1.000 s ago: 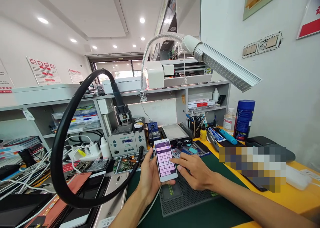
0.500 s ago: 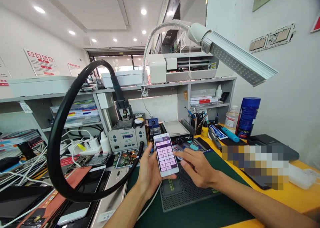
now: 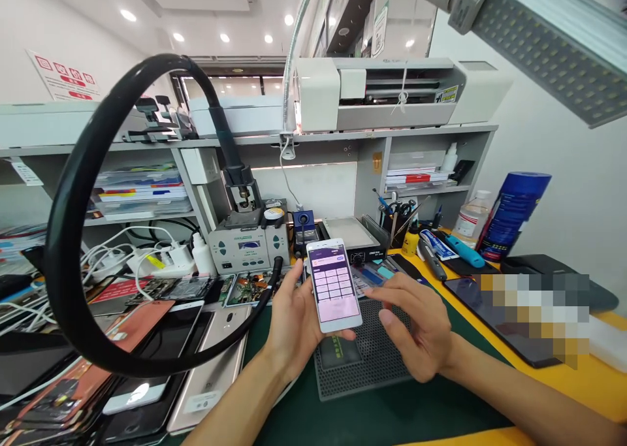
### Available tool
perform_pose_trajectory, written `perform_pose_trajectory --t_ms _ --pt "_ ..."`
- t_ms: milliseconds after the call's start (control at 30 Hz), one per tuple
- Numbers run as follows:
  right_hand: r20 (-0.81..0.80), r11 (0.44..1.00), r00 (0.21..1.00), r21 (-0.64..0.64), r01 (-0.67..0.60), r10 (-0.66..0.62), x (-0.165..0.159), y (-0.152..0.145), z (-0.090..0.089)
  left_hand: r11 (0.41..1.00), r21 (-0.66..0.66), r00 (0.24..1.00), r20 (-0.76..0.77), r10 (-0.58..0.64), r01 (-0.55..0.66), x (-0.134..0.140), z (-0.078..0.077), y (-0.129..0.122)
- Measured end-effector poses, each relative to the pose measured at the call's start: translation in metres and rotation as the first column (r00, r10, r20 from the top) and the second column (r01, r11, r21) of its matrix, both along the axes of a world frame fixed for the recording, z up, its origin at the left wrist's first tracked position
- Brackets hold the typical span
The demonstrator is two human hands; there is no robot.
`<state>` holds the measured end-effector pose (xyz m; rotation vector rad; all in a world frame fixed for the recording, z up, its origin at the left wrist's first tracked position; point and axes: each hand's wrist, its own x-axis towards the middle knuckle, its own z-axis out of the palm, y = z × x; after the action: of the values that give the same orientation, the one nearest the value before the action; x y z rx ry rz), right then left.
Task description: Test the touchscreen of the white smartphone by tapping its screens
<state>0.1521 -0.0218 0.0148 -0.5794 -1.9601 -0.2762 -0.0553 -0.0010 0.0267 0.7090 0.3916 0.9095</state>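
Observation:
A white smartphone [image 3: 336, 286] with a lit screen showing a grid of pale buttons rests in my left hand [image 3: 294, 322]. The thumb lies along its left edge and the other fingers support it from behind. My right hand [image 3: 414, 325] hovers just right of the phone, apart from the screen, with the index finger stretched toward it and nothing held. Beneath both hands lies a dark perforated mat [image 3: 365, 361] on a green work surface [image 3: 304, 420].
A thick black hose [image 3: 63, 263] loops on the left from a grey soldering station [image 3: 249, 247]. Several phones, including a gold one [image 3: 215, 367], lie at left. A lamp [image 3: 548, 47] overhangs the upper right. A blue can [image 3: 514, 214] and a black tablet-like panel [image 3: 494, 315] are at right.
My right index finger has drawn back from the screen to the right. The grid on the screen shows fewer rows of buttons. The camera view has moved closer and tilted down.

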Motion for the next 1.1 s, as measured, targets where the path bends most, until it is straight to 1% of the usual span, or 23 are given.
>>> perform_pose_trajectory --t_ms 200,333,500,667,800,867,967,1033,1100 --pt "-0.008 1.000 1.000 0.029 0.012 -0.011 -0.006 -0.004 0.001 1.000 -0.006 1.000 -0.004 0.007 -0.007 0.001 0.000 0.003" --pt "0.025 1.000 1.000 -0.003 0.018 -0.018 -0.007 -0.007 0.001 1.000 -0.013 1.000 -0.007 0.001 -0.001 0.000 0.000 0.004" --pt "0.023 0.998 1.000 -0.057 0.012 -0.011 -0.009 -0.012 0.000 0.999 -0.012 0.999 0.034 -0.036 0.036 -0.001 0.000 0.002" --pt "-0.022 0.996 0.999 -0.089 0.029 -0.031 -0.011 -0.017 -0.002 0.996 -0.021 0.994 0.069 -0.087 0.088 -0.001 0.001 0.001" --pt "0.013 0.996 1.000 -0.084 0.024 -0.023 -0.010 -0.022 0.002 0.995 -0.005 0.993 0.066 -0.099 0.100 -0.001 0.002 0.000" --pt "0.071 0.997 0.997 -0.079 0.017 -0.011 -0.011 -0.026 0.002 0.996 -0.006 0.993 0.070 -0.092 0.093 -0.001 0.002 0.000" --pt "0.234 0.994 0.972 -0.108 0.016 0.009 -0.016 -0.034 -0.004 0.996 -0.025 0.994 0.078 -0.082 0.084 0.000 0.002 -0.002" --pt "0.258 0.986 0.966 -0.159 0.056 -0.014 -0.023 -0.040 -0.014 0.996 -0.035 0.994 0.082 -0.074 0.077 0.000 0.003 -0.003" --pt "0.190 0.982 0.981 -0.181 0.057 -0.021 -0.029 -0.045 -0.023 0.997 -0.036 0.995 0.081 -0.064 0.067 0.001 0.003 -0.003"
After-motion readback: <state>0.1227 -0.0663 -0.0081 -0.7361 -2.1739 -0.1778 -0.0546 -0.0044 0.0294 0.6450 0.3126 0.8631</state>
